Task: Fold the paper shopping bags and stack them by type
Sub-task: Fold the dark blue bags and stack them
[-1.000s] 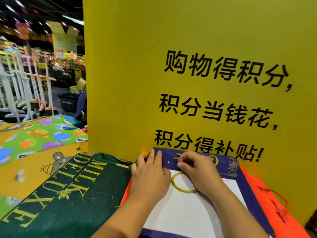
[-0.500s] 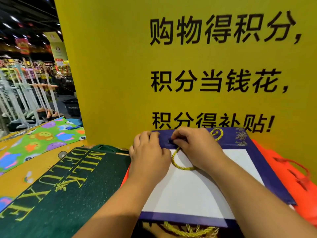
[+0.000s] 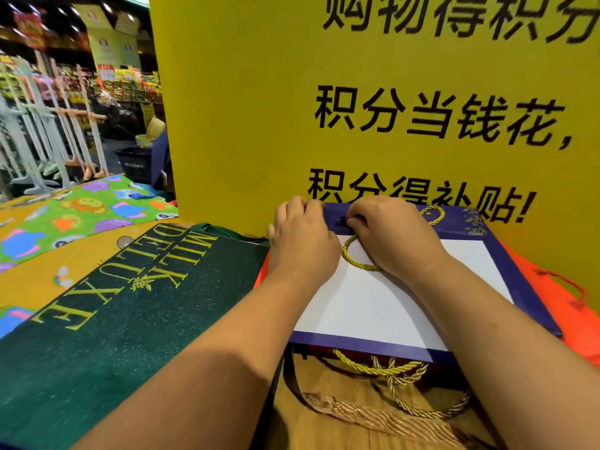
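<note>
2 hands (image 3: pixel 302 245), prob. 4 bags (image 3: pixel 373 306)

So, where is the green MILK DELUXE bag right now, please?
The green MILK DELUXE bag lies flat at the head view's left, beside the purple bag.

left hand (image 3: pixel 302 243) and right hand (image 3: pixel 394 238) bare, forearms (image 3: pixel 207 362) bare too.

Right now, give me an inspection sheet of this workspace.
Surface: cartoon-print mat, mostly covered by bags.
Job's things: purple bag lying flat on orange bags; green bag beside it; brown bag nearest the camera.
Clutter: nothing seen.
Hands: left hand grips purple bag's far rim; right hand pinches that rim beside the gold rope handle.
Cables: nothing seen.
Surroundings: yellow sign behind; shop shelves far left.
</note>
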The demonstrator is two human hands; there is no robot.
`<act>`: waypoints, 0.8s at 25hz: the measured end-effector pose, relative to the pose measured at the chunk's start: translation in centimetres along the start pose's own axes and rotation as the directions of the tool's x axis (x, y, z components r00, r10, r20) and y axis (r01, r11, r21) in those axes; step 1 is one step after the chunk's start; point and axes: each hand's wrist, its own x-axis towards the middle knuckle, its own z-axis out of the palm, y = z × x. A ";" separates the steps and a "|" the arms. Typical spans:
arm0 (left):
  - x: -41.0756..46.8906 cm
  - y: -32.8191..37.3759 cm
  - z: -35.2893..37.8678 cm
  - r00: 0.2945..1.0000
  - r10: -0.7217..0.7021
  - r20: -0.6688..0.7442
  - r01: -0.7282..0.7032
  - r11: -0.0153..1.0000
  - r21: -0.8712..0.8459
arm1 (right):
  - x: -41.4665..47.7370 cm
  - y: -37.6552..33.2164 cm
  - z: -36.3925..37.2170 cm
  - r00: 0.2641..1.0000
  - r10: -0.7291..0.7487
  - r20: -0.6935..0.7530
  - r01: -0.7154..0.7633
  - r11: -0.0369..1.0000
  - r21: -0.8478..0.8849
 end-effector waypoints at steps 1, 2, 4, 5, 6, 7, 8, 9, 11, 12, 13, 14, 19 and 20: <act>0.0 0.0 0.0 1.000 0.002 0.003 -0.002 1.000 0.003 | 0.0 -0.1 0.0 1.000 -0.005 0.003 0.005 1.000 -0.011; 0.0 0.0 -0.1 1.000 0.004 0.005 -0.004 1.000 0.003 | 0.1 -0.2 0.1 1.000 -0.012 0.002 0.012 1.000 -0.020; 0.0 0.1 -0.2 1.000 0.003 -0.007 -0.003 1.000 -0.004 | 0.1 -0.3 0.4 0.999 -0.037 -0.027 0.036 0.999 -0.015; -0.1 0.2 -0.3 1.000 0.003 -0.022 -0.003 1.000 -0.011 | 0.1 -0.3 0.5 0.997 -0.049 -0.051 0.049 0.999 -0.007; -0.1 0.2 -0.4 0.999 0.002 -0.034 -0.002 1.000 -0.019 | 0.1 -0.2 0.6 0.996 -0.058 -0.071 0.057 0.998 -0.005; -0.1 0.3 -0.4 0.999 0.000 -0.041 -0.001 1.000 -0.027 | 0.0 -0.2 0.8 0.993 -0.061 -0.097 0.060 0.998 -0.009; -0.1 0.3 -0.5 0.999 -0.001 -0.043 0.000 1.000 -0.029 | -0.1 -0.2 0.9 0.990 -0.054 -0.133 0.052 0.999 -0.014; 0.0 0.4 -0.5 0.999 -0.003 -0.043 0.002 1.000 -0.026 | -0.2 -0.2 1.0 0.984 -0.050 -0.170 0.048 0.999 -0.013; -0.1 0.4 -0.5 0.999 -0.005 -0.039 0.004 1.000 -0.016 | -0.4 -0.3 1.0 0.980 -0.052 -0.194 0.053 0.999 0.000; -0.2 0.4 -0.5 0.999 -0.006 -0.039 0.005 1.000 -0.017 | -0.4 -0.4 1.0 0.984 -0.049 -0.174 0.053 0.998 0.019; -0.2 0.4 -0.5 0.999 -0.005 -0.040 0.004 1.000 -0.019 | -0.3 -0.4 0.9 0.989 -0.030 -0.146 0.036 0.998 0.042; -0.1 0.4 -0.4 0.999 -0.003 -0.045 0.002 1.000 -0.016 | -0.1 -0.4 0.9 0.993 0.005 -0.118 0.004 0.998 0.070; 0.2 0.1 -0.2 0.997 -0.013 -0.082 0.009 0.999 -0.049 | 0.2 -0.2 0.1 0.991 0.129 -0.019 -0.118 0.954 0.277; 0.3 0.0 -0.1 0.996 -0.023 -0.082 0.019 0.999 -0.047 | 0.2 0.0 -0.1 0.992 0.123 0.010 -0.120 0.946 0.300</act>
